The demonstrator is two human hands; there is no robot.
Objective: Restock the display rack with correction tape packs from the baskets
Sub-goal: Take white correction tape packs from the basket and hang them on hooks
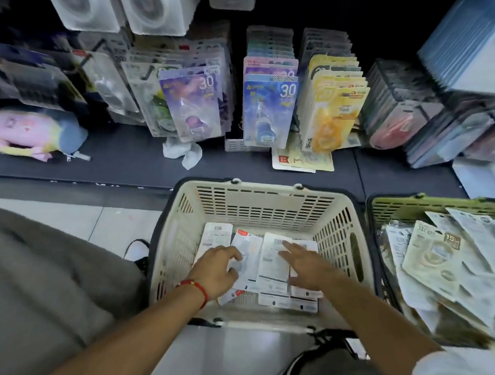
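A cream basket stands on the floor before the shelf, with several correction tape packs lying mostly face down in its bottom. My left hand, a red string at its wrist, reaches in with curled fingers and thumb pinching a white pack. With straight fingers, my right hand touches the packs beside it. The display rack on the dark shelf holds upright rows of purple, blue and yellow packs. A green basket at the right is heaped with more packs.
A pastel plush pouch lies on the shelf at the left. A crumpled tissue and two loose packs lie in front of the rack. My grey-trousered knee fills the lower left.
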